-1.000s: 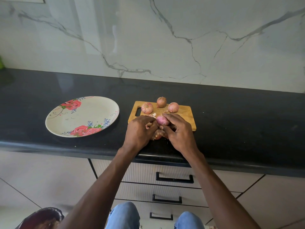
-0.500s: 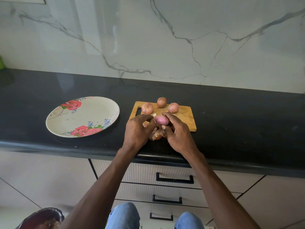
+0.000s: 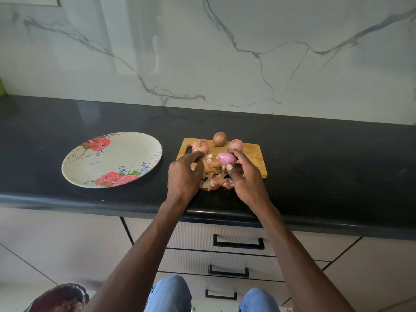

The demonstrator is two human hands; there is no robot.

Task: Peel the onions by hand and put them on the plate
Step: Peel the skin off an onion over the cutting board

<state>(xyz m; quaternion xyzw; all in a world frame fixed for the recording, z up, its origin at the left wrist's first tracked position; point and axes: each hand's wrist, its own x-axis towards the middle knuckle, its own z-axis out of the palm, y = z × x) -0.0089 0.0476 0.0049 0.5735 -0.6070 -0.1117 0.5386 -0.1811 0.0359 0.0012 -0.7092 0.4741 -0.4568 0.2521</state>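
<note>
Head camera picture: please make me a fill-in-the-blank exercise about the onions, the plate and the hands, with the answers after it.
1. The peeled onion is held in the ____ hand.
2. ____ unpeeled onions lie at the far edge of the cutting board.
3. The flowered plate stands to the ____ of the board.
4. The loose skins lie between the left hand and the ____ hand.

Answers: right; three; left; right

The plate (image 3: 90, 170) lies left of the board (image 3: 254, 158), which carries three onions (image 3: 236, 145).
</note>
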